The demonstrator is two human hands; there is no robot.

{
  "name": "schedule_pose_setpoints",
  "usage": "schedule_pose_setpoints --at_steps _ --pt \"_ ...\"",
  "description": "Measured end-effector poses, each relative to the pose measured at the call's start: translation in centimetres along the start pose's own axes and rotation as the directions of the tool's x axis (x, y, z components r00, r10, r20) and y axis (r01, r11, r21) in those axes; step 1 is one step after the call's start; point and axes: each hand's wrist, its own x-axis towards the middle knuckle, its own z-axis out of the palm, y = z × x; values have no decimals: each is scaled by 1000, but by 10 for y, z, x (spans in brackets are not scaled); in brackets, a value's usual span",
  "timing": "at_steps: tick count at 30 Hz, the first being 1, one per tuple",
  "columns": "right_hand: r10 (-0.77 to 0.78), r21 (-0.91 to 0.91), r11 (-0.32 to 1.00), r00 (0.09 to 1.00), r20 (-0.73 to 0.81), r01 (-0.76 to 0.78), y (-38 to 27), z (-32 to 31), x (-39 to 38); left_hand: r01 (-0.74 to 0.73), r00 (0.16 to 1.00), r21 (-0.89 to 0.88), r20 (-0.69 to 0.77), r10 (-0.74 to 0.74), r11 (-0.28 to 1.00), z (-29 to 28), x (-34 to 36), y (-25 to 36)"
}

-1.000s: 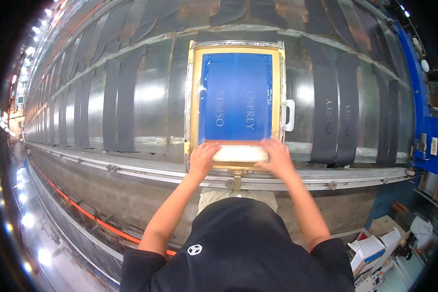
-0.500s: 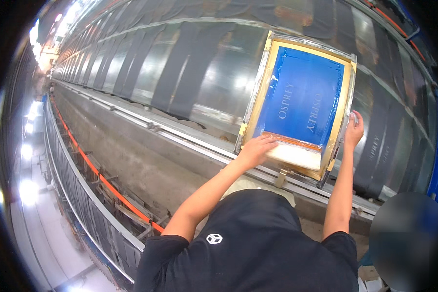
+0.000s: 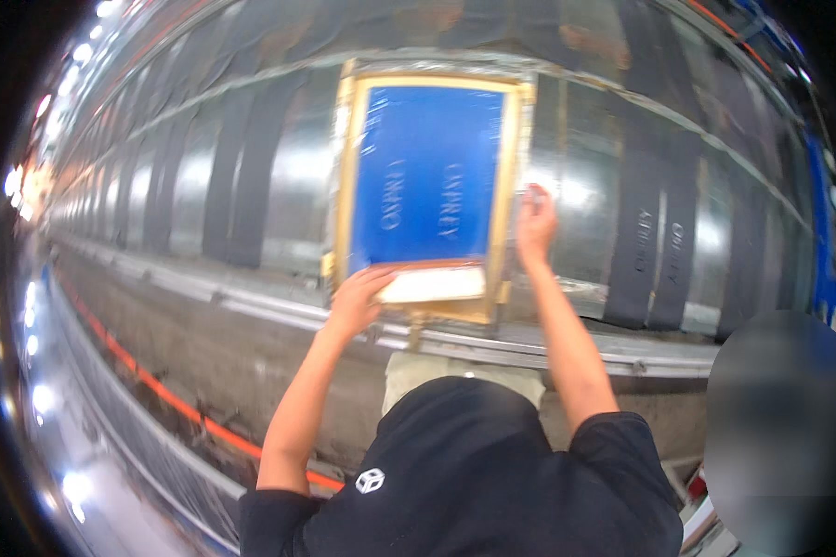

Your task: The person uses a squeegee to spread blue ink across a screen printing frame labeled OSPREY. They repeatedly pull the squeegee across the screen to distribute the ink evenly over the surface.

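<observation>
A screen-printing frame [image 3: 514, 130] with a yellowish border lies over the long table, its blue mesh [image 3: 427, 130] showing pale lettering. Across the near end of the mesh rests a squeegee [image 3: 441, 285] with a cream handle and an orange-brown edge. My left hand [image 3: 355, 299] is closed over the squeegee's left end. Just beside the frame's right side is my right hand [image 3: 536, 227], fingers curled together. Motion blur hides whether those fingers grip the frame's edge or a small thing.
Dark fabric strips [image 3: 636, 265] with pale lettering lie on the shiny metal table [image 3: 297, 172], right of the frame. A metal rail [image 3: 576, 349] runs along the near edge. An orange pipe [image 3: 223, 429] passes at lower left. A blurred round patch covers the lower right.
The view has turned, and the frame now appears further left and squarer to me. A wider gap separates it from the lettered strips. My left hand has stayed on the squeegee.
</observation>
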Motion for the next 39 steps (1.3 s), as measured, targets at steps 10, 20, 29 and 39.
schedule_pose_setpoints --at_steps 10,20,29,39 --pt "-92 -108 991 991 -94 82 17 41 -7 -7 997 -22 -78 5 1000 15 -25 -58" --pt "-122 -235 967 989 -79 100 30 53 4 -200 979 101 -22 203 975 3 -61 -69" --pt "-114 -719 661 976 188 216 2 15 5 -206 950 172 -201 239 963 -9 97 -107" --pt "-149 -670 417 774 616 614 -119 100 106 -72 997 39 36 70 997 -104 300 -118"
